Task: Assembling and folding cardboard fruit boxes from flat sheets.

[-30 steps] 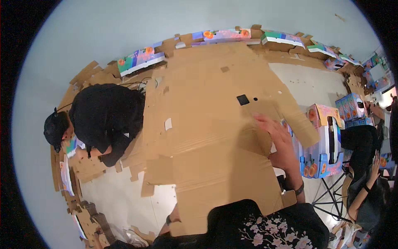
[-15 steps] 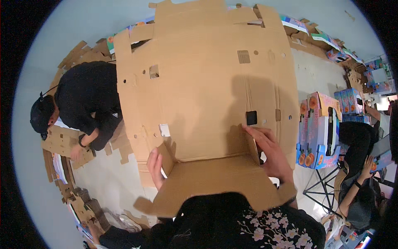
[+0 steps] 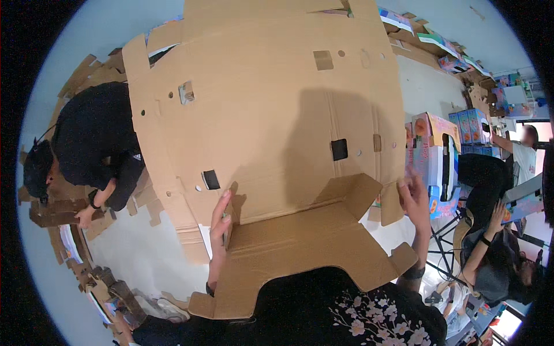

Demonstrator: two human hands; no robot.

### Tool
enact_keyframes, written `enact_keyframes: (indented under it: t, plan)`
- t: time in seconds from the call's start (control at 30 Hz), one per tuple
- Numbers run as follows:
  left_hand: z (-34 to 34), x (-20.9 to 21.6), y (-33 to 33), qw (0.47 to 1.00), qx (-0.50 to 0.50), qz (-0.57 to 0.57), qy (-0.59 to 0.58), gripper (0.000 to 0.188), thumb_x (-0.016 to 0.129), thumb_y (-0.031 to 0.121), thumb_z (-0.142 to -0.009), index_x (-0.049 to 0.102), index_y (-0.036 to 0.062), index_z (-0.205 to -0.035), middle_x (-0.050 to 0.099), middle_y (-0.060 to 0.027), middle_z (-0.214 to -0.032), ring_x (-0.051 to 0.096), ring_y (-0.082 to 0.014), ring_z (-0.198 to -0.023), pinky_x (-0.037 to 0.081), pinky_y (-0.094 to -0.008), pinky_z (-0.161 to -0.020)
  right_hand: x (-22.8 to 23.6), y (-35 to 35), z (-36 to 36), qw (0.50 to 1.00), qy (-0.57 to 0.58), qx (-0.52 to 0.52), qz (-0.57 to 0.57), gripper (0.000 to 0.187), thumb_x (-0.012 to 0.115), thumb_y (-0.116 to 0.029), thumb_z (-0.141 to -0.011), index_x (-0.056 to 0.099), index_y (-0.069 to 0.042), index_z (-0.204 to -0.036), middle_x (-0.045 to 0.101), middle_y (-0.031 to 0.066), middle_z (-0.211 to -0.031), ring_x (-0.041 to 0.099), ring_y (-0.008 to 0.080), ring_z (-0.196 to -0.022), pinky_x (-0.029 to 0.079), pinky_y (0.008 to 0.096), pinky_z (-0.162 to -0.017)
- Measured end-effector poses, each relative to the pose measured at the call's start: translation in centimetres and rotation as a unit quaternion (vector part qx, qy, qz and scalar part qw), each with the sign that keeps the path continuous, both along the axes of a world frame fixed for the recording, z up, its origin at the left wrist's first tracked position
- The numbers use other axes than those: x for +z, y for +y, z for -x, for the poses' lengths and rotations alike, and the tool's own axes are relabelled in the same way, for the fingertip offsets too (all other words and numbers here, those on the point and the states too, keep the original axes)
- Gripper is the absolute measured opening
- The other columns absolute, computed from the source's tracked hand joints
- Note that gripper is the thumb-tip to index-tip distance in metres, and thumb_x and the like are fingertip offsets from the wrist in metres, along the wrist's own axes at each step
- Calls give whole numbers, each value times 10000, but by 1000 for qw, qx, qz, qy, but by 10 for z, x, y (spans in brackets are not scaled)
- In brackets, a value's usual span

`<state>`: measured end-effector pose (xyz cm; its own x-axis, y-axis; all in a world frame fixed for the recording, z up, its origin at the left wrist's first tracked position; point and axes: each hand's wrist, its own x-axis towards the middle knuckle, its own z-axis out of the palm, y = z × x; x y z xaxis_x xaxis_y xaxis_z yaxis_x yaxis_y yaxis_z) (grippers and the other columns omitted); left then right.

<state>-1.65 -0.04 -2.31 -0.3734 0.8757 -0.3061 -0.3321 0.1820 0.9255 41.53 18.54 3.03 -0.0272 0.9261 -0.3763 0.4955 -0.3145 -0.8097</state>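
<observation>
A: What's the largest thing there?
B: The brown cardboard sheet (image 3: 248,138), spread before the person; its creased near panel (image 3: 300,236) lies between the 2 hands.
A: How are they?
B: The left hand (image 3: 219,225) has straight fingers, close together, beside a narrow flap (image 3: 229,228). The right hand (image 3: 415,202) is loosely bent at an outer flap (image 3: 392,206). Whether either pinches cardboard, I can't quite tell.

The head-worn fisheye looks down from above the fingers (image 3: 220,217), close over the cardboard (image 3: 259,115) before them; far beyond them, bent shapes are hard to judge.
</observation>
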Motion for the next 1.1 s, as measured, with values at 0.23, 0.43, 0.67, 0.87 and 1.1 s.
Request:
enact_keyframes:
  t: [0.23, 0.43, 0.67, 0.87, 1.1]
  plan:
    - [9, 6, -1, 943, -182, -131, 248, 338, 646, 154, -942, 639, 163, -1280, 570, -152, -1481, 537, -356, -1365, 351, -483, -1190, 35, -23, -17, 913, 404, -18, 56, 852, 791, -277, -860, 371, 38, -1531, 614, 125, -1381, 560, 236, -1320, 433, 372, -1121]
    - [6, 29, 3, 850, -244, -229, 406, 236, 676, 195, -911, 667, 217, -1146, 623, -138, -1434, 593, -385, -1321, 425, -528, -1124, 44, -39, 4, 941, 338, -23, -15, 973, 901, -315, -722, 423, 28, -1497, 582, 141, -1397, 576, 213, -1293, 463, 357, -1089]
    - [4, 53, 4, 830, -289, -202, 432, 282, 717, 259, -876, 666, 186, -1143, 609, -153, -1448, 590, -402, -1316, 440, -528, -1102, 78, -50, 56, 968, 195, 88, -128, 1151, 1007, -375, -538, 450, 13, -1468, 465, 155, -1474, 493, 289, -1349, 400, 423, -1109]
    - [0, 44, -3, 854, -215, -247, 403, 508, 737, 173, -889, 558, 143, -1363, 551, -206, -1488, 542, -457, -1323, 420, -520, -1111, 109, -24, 103, 884, -50, 320, -336, 1177, 975, -352, -552, 390, 2, -1510, 345, 247, -1584, 348, 439, -1458, 322, 541, -1173]
    - [16, 21, -53, 790, 26, 62, 610, 900, 783, 215, -887, 251, 25, -1588, 458, -250, -1543, 343, -377, -1481, 358, -497, -1173, 87, -13, 136, 774, -105, 450, -432, 768, 727, -50, -803, 437, -96, -1513, 349, 256, -1606, 388, 475, -1430, 356, 526, -1185]
